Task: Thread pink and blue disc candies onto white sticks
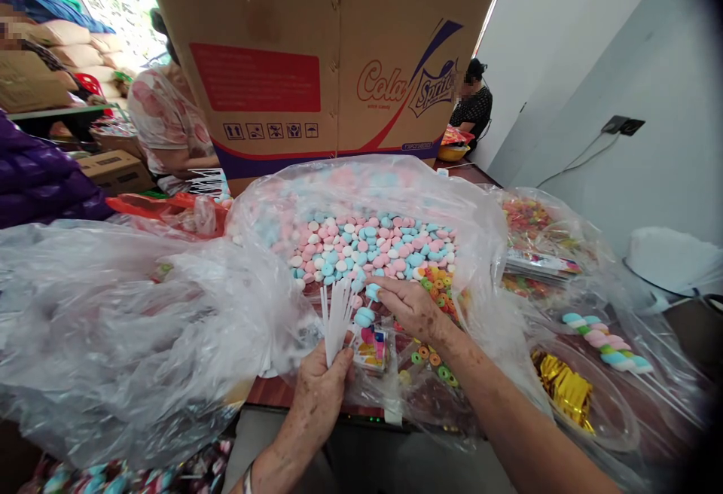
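Note:
My left hand [323, 385] is closed around a fan of thin white sticks [337, 313] that point upward. Just right of the bundle, a blue marshmallow [364, 318] appears to sit on a stick that leans out of that hand. My right hand [412, 307] pinches another blue marshmallow [372, 292] between thumb and fingers, close above the first one. Behind both hands lies a heap of pink, white and blue marshmallows [361, 245] in an opened clear plastic bag [480, 230]. Ring-shaped gummy candies [437, 287] are beside my right wrist. Below the marshmallows lies a small stack of printed cards or labels [370, 349].
A large cardboard carton [271, 19] stands behind the heap. Crumpled plastic sheeting [141, 328] covers the left. At right are a finished-looking marshmallow skewer [607, 343], gold ties [565, 396] in a clear tub and a bag of gummies [528, 219]. Other people [169, 117] sit beyond.

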### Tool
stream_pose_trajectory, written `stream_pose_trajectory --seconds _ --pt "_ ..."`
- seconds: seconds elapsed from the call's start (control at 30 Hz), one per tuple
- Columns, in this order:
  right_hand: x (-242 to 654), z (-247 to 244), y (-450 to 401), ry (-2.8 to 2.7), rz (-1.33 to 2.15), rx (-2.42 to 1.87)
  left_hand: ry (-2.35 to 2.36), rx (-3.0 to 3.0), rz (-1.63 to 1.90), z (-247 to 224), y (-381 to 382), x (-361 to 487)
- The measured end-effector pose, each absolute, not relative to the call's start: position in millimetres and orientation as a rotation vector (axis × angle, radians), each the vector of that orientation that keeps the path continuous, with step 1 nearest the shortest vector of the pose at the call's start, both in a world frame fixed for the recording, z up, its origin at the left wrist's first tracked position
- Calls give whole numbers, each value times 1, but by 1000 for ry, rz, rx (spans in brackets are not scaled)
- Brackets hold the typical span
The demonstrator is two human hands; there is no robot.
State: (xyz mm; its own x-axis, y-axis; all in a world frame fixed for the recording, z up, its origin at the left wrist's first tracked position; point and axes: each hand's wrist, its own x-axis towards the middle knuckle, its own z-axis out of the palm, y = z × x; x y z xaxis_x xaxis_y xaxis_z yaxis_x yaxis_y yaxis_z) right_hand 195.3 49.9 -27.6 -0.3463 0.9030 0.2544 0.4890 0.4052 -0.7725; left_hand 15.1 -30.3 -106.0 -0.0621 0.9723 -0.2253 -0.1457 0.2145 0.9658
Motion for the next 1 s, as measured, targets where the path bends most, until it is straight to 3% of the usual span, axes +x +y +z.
stream_pose_trajectory --seconds 0.67,0.83,1.0 --pt "170 -40 25 -2468 124 -891 1312 781 1167 -84 -31 18" --pt "200 -17 39 -2330 295 -1368 1259 612 1204 -71 -32 22" --pt "234 -5 54 -2361 152 -1728 1256 615 1223 -65 -34 23"
